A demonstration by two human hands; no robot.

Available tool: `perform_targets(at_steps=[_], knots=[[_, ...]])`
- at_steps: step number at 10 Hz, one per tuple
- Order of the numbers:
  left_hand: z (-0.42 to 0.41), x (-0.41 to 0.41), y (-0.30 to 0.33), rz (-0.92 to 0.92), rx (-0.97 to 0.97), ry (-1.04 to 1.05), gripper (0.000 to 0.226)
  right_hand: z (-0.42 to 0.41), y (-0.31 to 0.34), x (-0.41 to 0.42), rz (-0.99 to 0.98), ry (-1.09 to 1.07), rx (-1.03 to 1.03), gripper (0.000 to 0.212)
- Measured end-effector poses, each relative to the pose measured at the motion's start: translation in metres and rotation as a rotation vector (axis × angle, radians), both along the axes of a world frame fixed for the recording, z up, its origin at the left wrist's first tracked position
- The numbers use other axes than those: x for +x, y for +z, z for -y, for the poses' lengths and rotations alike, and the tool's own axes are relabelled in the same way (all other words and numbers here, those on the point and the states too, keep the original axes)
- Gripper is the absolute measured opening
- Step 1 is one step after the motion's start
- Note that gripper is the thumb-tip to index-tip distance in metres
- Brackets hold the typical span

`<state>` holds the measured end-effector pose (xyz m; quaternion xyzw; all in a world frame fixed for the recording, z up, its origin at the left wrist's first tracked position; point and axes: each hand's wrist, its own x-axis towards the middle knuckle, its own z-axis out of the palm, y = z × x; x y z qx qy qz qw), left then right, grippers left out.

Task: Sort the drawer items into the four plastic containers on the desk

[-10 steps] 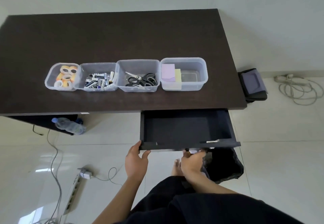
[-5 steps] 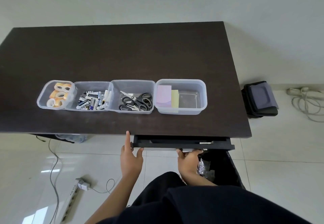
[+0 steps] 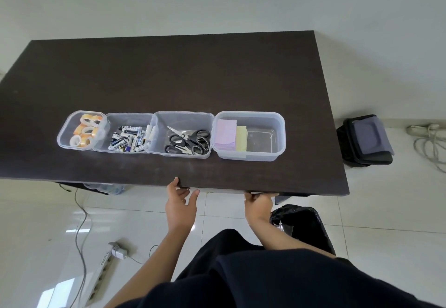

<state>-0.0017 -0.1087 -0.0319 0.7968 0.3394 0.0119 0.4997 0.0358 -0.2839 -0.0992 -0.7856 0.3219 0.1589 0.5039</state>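
Four clear plastic containers stand in a row on the dark desk point(image 3: 169, 78). From left they hold tape rolls point(image 3: 84, 130), batteries point(image 3: 128, 138), scissors point(image 3: 187, 140), and pink and yellow sticky notes point(image 3: 230, 135). The drawer is pushed in under the desk's front edge; only a dark corner point(image 3: 289, 195) shows. My left hand point(image 3: 181, 201) is at the front edge, fingers spread, holding nothing. My right hand point(image 3: 259, 202) presses against the drawer front under the edge, its fingertips hidden.
A black bin with a bag point(image 3: 304, 225) stands on the floor under the desk's right end. A black bag point(image 3: 366, 141) and coiled cable point(image 3: 429, 143) lie to the right. A power strip point(image 3: 103, 271) and a water bottle point(image 3: 111, 188) are at the left.
The open, empty drawer has been pushed shut under the desk by both hands. The camera has risen and tilted toward the desktop.
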Motion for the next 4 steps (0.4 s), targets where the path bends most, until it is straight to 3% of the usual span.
perform_targets(at_steps=[2, 4], knots=[[-0.003, -0.012, -0.001, -0.026, 0.002, -0.1, 0.073, 0.005, 0.008, -0.007, 0.016, 0.01, 0.058, 0.073], [-0.02, -0.063, -0.02, -0.165, 0.066, -0.181, 0.075, 0.023, 0.042, -0.03, 0.085, -0.226, 0.084, 0.072]])
